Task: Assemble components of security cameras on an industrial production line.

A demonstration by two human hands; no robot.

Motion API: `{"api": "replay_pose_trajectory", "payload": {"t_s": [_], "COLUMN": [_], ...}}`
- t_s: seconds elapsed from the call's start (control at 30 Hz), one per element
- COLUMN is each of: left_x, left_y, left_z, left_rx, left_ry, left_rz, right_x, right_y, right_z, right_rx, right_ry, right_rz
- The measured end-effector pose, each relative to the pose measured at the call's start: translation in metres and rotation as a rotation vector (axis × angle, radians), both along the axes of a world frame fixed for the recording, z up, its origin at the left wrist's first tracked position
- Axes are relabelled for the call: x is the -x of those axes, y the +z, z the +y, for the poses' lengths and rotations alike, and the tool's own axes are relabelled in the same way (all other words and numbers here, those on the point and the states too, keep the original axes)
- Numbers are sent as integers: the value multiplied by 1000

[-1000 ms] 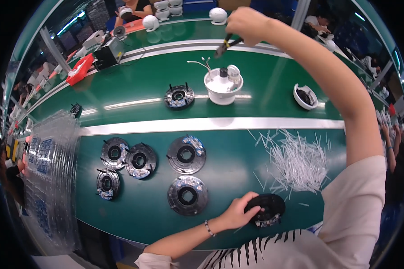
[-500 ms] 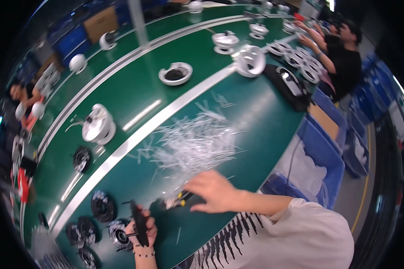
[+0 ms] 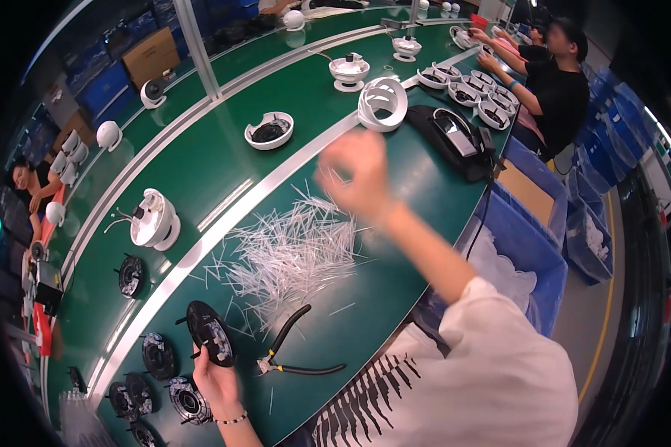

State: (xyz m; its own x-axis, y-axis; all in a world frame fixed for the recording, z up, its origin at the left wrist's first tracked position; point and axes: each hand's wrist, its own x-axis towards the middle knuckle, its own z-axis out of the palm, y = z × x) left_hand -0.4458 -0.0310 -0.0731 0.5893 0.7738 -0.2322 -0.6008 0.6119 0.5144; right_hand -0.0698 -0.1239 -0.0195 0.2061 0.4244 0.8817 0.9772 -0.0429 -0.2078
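Note:
My left hand (image 3: 218, 381) grips a round black plastic disc (image 3: 207, 335) by its lower edge, held tilted above the table. My right hand (image 3: 356, 175) is raised, empty as far as I can see, short of a stack of white rings (image 3: 382, 104). Motion blurs its fingers. Below it spreads a heap of thin, clear-white strips (image 3: 294, 257). Between the disc and the table's near edge lies a pair of cutting pliers (image 3: 273, 360), its black handles spread. Several similar black round parts (image 3: 189, 398) rest left of my left hand.
A white metal strip (image 3: 175, 272) separates the table from a green belt carrying white housings (image 3: 155, 220) and a white bowl-shaped part (image 3: 269, 131). A black case (image 3: 455, 141) lies at the far right. Blue bins (image 3: 525, 246) stand beside the table. Another person (image 3: 555, 89) works beyond them.
My right hand has let go of the pliers, now lying on the table, and moved up and away past the strips. My left hand has turned the disc's face into view.

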Motion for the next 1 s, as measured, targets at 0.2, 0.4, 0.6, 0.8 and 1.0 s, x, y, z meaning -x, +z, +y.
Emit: {"api": "replay_pose_trajectory", "payload": {"t_s": [0.2, 0.4, 0.6, 0.8, 1.0], "left_x": [-11, -9, 20, 0, -19], "left_y": [-6, -18, -50, -23, -10], "left_z": [-2, 1, 10, -15, -29], "left_rx": [-173, -106, -2, 47, -337], "left_ry": [0, -41, -210, -175, -23], "left_rz": [-10, 86, -74, 56, 184], "right_x": [-180, -195, -135, -49, 49], "right_y": [-55, -70, -44, 8, -19], "right_z": [13, -24, -55, -102, -143], "right_rx": [488, 657, 764, 504, 544], "right_ry": [-555, -518, -230, -213, -157], "right_rz": [290, -10, -29, -119, -3]}}
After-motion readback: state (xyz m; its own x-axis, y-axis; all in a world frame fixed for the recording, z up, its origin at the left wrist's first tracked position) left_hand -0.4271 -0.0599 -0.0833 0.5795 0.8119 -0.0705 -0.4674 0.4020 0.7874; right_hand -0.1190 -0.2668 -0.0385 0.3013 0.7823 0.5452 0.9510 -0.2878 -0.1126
